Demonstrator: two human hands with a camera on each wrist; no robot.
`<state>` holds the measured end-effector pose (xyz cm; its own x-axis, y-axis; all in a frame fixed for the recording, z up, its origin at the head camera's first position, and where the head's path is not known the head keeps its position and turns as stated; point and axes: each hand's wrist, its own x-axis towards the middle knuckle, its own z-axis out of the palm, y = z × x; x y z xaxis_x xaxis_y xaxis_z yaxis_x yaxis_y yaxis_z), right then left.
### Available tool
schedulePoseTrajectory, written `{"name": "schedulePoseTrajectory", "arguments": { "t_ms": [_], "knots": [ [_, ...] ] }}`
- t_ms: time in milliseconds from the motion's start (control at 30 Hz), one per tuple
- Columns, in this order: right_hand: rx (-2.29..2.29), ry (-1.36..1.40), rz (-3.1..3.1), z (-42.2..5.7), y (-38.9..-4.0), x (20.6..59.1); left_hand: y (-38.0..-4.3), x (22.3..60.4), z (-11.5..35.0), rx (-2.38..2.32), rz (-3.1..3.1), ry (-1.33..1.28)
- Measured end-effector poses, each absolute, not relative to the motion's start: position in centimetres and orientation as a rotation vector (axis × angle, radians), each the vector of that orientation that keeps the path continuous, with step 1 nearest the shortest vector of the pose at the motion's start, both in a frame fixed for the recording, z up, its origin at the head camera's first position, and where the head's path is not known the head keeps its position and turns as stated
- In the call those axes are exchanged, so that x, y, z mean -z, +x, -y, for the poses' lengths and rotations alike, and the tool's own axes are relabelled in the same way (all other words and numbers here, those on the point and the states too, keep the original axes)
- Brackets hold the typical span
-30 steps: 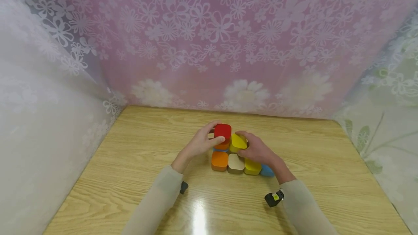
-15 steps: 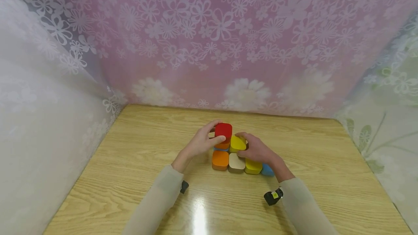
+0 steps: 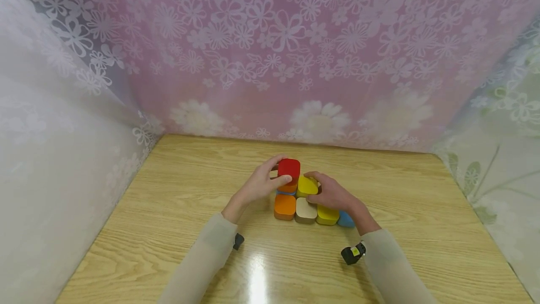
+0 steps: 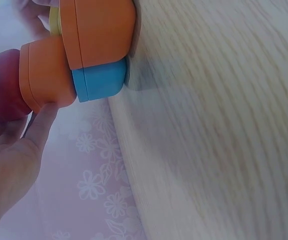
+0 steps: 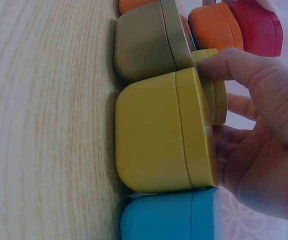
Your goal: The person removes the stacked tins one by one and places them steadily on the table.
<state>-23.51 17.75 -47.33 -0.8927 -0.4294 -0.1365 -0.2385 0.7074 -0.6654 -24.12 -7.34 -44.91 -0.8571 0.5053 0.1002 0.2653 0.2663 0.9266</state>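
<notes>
In the head view my left hand (image 3: 258,185) grips a red rounded-square lidded box (image 3: 289,168) on top of an orange box (image 3: 288,188). The left wrist view shows one finger against that orange box, the other fingers at the red one. Under this stack a blue box (image 3: 286,193) shows as a thin strip. My right hand (image 3: 334,194) pinches a yellow box (image 3: 307,185) just right of the stack, thumb at its near side and fingers behind. In the right wrist view that yellow box is partly hidden by a front yellow box (image 5: 154,135).
A front row of boxes runs left to right: orange (image 3: 284,204), beige (image 3: 305,208), yellow, then a blue box (image 3: 346,219) partly under the right forearm. All stand on a wood-grain table (image 3: 168,247). A pink floral curtain (image 3: 253,60) closes off the back.
</notes>
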Motion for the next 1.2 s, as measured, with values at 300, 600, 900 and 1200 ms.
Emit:
{"name": "schedulePoseTrajectory", "arguments": {
  "t_ms": [300, 600, 900, 1200],
  "knots": [
    [0.989, -0.488, -2.589, -17.8, -23.3, 47.2, -23.2, 43.3, 7.3, -1.611, -2.325, 0.706],
    [0.992, -0.459, -2.575, -18.0, -23.3, 47.4, -24.9, 46.1, 7.2, -1.617, -2.342, 0.735],
    [0.99, -0.457, -2.572, -18.0, -23.4, 47.4, -24.8, 46.2, 7.3, -1.646, -2.334, 0.776],
    [1.024, -0.497, -2.574, -18.0, -23.4, 47.5, -24.7, 46.2, 7.3, -1.665, -2.324, 0.762]
  ]
}}
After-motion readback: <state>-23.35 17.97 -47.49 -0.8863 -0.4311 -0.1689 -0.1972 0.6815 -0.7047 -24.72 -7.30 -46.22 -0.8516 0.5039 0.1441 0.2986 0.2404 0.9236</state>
